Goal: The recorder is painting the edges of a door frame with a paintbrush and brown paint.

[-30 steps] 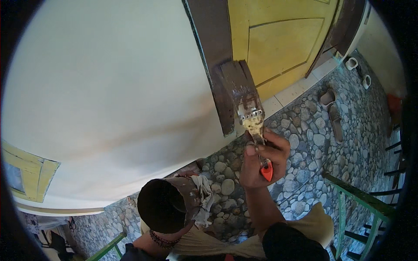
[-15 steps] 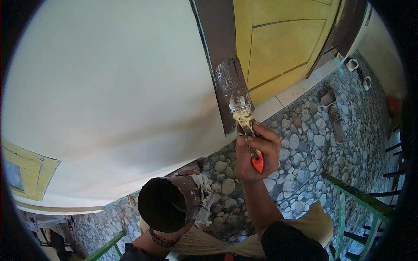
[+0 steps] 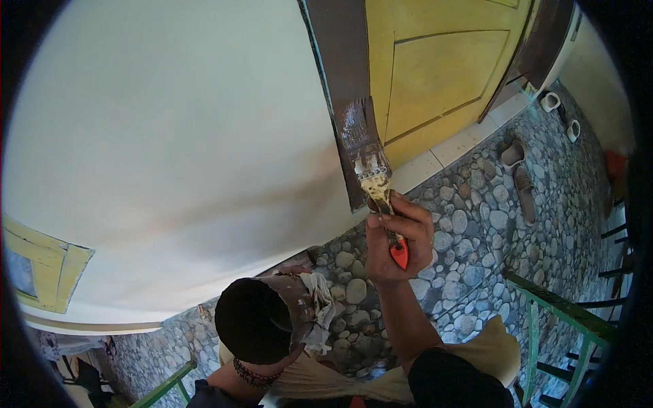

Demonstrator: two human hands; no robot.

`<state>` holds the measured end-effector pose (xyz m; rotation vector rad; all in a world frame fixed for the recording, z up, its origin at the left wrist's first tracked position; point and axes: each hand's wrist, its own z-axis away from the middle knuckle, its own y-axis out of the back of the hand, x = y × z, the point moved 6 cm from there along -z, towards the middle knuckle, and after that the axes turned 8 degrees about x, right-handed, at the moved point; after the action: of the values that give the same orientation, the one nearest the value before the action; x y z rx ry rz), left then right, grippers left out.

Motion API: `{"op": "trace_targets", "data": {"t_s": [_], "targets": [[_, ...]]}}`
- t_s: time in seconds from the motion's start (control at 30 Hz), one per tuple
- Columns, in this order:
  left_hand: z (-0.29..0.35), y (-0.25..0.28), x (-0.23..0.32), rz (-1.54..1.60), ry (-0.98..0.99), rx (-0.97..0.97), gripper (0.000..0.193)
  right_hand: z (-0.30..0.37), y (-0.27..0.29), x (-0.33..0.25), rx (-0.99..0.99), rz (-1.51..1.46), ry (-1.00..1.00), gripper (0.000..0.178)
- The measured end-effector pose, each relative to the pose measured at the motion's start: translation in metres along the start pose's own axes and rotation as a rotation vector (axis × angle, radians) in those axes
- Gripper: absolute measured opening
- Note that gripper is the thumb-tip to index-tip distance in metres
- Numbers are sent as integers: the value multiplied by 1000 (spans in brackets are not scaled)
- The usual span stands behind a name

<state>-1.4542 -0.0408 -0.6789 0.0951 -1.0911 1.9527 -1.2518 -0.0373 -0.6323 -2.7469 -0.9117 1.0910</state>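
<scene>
A paintbrush point(image 3: 376, 186) is gripped by its handle in my right hand point(image 3: 401, 241), thumb and fingers closed round it. Its handle is pale and paint-smeared with a red end. The bristles lie against the brown door frame point(image 3: 340, 51), low down, where a wet, shiny patch of brown paint shows. My left hand point(image 3: 289, 358) holds up a paint can point(image 3: 299, 309), tilted so its dark mouth faces me; most of the fingers are hidden behind it. A stained whitish rag point(image 3: 320, 309) hangs at the can's right side.
A white wall point(image 3: 177, 122) borders the frame on the left, a yellow door point(image 3: 445, 81) on the right. Shoes point(image 3: 524, 194) lie on the pebble-patterned floor point(image 3: 476, 217). Green metal rails point(image 3: 564, 313) stand at right and lower left. A yellow-framed window point(image 3: 64, 279) is at far left.
My right hand and the brush have shifted slightly to the left, with the bristles a little lower on the frame. The left hand and can have stayed put.
</scene>
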Motion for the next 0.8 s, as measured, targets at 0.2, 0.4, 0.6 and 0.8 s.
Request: {"op": "trace_targets", "data": {"t_s": [0.2, 0.4, 0.6, 0.8], "targets": [[7, 3, -4, 225, 76, 20, 37, 4, 2, 6, 34, -7, -51, 19], [-4, 24, -2, 195, 114, -218, 45, 4, 4, 10, 43, -23, -60, 19], [-12, 27, -2, 114, 74, -105, 33, 5, 5, 10, 19, -3, -62, 19], [-2, 16, -2, 79, 20, 64, 30, 7, 6, 13, 31, -17, -62, 18]]}}
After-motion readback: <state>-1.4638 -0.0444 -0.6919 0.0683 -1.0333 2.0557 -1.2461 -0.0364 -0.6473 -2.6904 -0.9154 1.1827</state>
